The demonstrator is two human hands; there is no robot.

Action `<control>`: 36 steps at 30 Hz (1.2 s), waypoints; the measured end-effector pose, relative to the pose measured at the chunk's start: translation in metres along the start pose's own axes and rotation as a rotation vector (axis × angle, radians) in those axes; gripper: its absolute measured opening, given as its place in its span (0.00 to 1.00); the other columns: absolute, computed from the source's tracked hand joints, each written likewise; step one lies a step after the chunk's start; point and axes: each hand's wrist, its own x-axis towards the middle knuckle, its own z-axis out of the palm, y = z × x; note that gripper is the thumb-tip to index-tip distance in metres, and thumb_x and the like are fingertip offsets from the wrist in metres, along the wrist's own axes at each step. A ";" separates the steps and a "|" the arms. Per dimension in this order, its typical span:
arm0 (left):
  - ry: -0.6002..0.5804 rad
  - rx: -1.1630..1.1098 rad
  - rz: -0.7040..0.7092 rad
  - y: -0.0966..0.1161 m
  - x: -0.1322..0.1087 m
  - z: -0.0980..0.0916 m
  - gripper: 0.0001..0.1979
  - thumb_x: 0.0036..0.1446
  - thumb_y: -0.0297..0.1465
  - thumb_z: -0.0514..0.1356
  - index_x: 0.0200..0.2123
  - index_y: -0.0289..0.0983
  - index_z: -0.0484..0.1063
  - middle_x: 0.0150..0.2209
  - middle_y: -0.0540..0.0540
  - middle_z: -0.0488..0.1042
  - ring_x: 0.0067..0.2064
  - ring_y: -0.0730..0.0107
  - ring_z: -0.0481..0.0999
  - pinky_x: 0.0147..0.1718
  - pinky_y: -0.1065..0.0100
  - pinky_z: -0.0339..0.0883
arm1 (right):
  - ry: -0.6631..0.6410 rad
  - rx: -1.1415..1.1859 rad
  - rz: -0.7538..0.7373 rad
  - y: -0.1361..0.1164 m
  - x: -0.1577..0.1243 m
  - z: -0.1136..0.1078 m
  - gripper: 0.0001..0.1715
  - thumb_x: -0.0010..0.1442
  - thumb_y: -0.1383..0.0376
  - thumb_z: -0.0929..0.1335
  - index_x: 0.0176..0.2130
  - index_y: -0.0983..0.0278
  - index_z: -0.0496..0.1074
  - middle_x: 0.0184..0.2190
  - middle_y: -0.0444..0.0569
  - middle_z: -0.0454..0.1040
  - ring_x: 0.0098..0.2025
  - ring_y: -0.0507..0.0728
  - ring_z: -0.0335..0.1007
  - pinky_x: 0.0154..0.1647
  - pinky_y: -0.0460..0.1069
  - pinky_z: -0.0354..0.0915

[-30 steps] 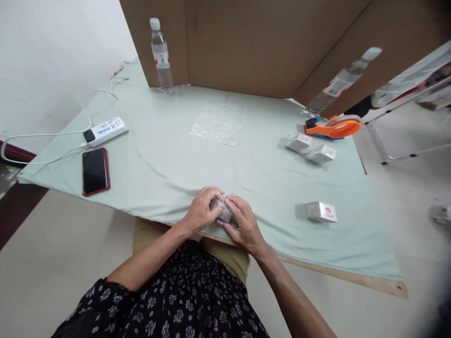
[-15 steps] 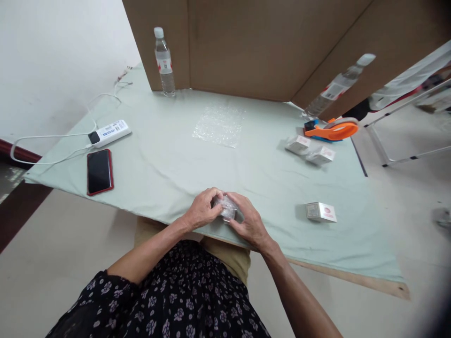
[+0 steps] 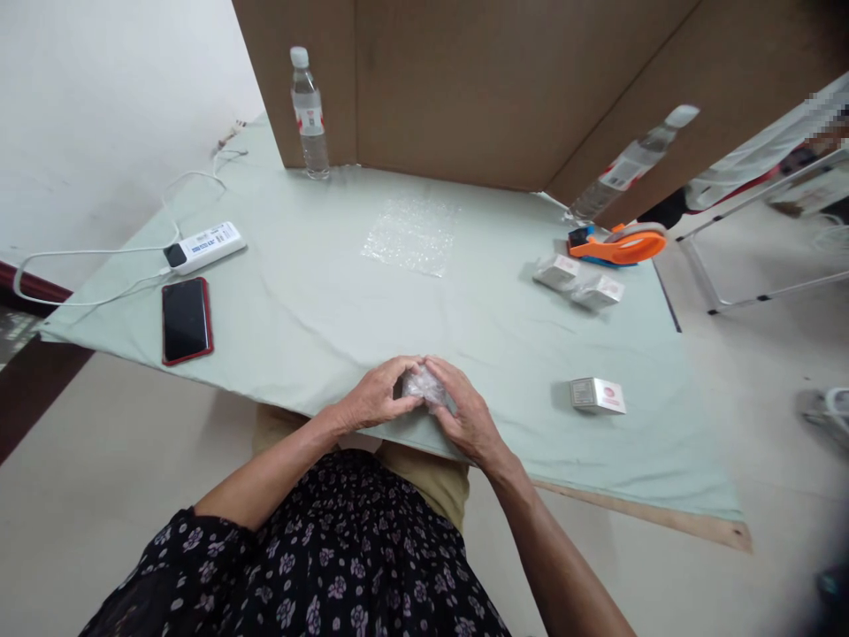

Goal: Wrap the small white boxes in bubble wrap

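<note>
Near the front edge of the cloth-covered table (image 3: pixel 318 336), a small bundle in bubble wrap (image 3: pixel 423 384) sits between my two hands. My left hand (image 3: pixel 383 394) curls round its left side, with the fingers over the far edge and the thumb at the near side. From the right, my right hand (image 3: pixel 465 409) grips the same bundle with fingers and thumb. The plastic covers what is inside. A flat sheet of bubble wrap (image 3: pixel 412 237) lies further back. To the right stands a small white box (image 3: pixel 598 396), unwrapped.
Two wrapped boxes (image 3: pixel 578 283) lie at the right, by an orange tape dispenser (image 3: pixel 620 245). Water bottles stand back left (image 3: pixel 309 115) and back right (image 3: pixel 633 166) against a cardboard screen (image 3: pixel 451 88). A phone (image 3: pixel 187 320) and a white power strip (image 3: pixel 207 248) with cables are at the left.
The wrap has been folded over the near side of the bundle, where a bit of the box showed before. Both hands have closed in slightly around it.
</note>
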 end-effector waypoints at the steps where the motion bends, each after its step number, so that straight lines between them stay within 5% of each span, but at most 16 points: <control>1: -0.003 -0.019 -0.004 0.001 0.000 0.000 0.18 0.55 0.29 0.63 0.49 0.38 0.66 0.58 0.37 0.72 0.59 0.57 0.72 0.59 0.54 0.66 | 0.001 0.006 0.002 -0.002 0.000 0.001 0.40 0.62 0.72 0.64 0.69 0.52 0.55 0.66 0.51 0.63 0.68 0.61 0.58 0.68 0.63 0.59; 5: -0.003 -0.052 -0.003 0.002 -0.003 -0.001 0.18 0.54 0.27 0.62 0.49 0.38 0.66 0.58 0.37 0.72 0.60 0.57 0.72 0.59 0.55 0.66 | 0.051 0.025 0.021 -0.012 -0.005 0.006 0.38 0.64 0.70 0.63 0.69 0.52 0.54 0.67 0.51 0.61 0.70 0.62 0.55 0.69 0.65 0.58; 11: 0.015 -0.052 -0.029 0.000 -0.007 0.003 0.18 0.55 0.27 0.63 0.49 0.38 0.66 0.58 0.36 0.72 0.60 0.56 0.72 0.59 0.56 0.66 | 0.363 0.063 0.223 -0.015 -0.033 0.026 0.38 0.61 0.64 0.70 0.66 0.56 0.57 0.66 0.57 0.60 0.68 0.65 0.58 0.63 0.66 0.64; 15: 0.005 -0.051 -0.012 -0.002 -0.008 0.004 0.19 0.55 0.28 0.64 0.50 0.38 0.66 0.58 0.36 0.72 0.59 0.56 0.72 0.59 0.56 0.65 | 0.503 0.057 0.292 -0.017 -0.044 0.032 0.21 0.61 0.64 0.71 0.53 0.59 0.69 0.55 0.56 0.70 0.58 0.63 0.69 0.56 0.61 0.71; 25: -0.022 -0.027 -0.009 -0.005 -0.007 0.000 0.26 0.55 0.31 0.65 0.56 0.38 0.65 0.58 0.37 0.72 0.58 0.58 0.73 0.58 0.56 0.67 | 0.444 -0.127 0.180 -0.020 -0.038 0.027 0.13 0.63 0.64 0.69 0.48 0.56 0.78 0.49 0.54 0.71 0.47 0.61 0.72 0.49 0.60 0.73; 36: -0.015 -0.014 -0.033 0.000 -0.005 0.001 0.24 0.55 0.29 0.64 0.55 0.38 0.64 0.57 0.38 0.73 0.58 0.59 0.73 0.58 0.58 0.67 | 0.311 0.071 0.210 -0.026 -0.036 0.014 0.18 0.61 0.63 0.70 0.51 0.56 0.76 0.50 0.53 0.70 0.55 0.62 0.68 0.57 0.59 0.68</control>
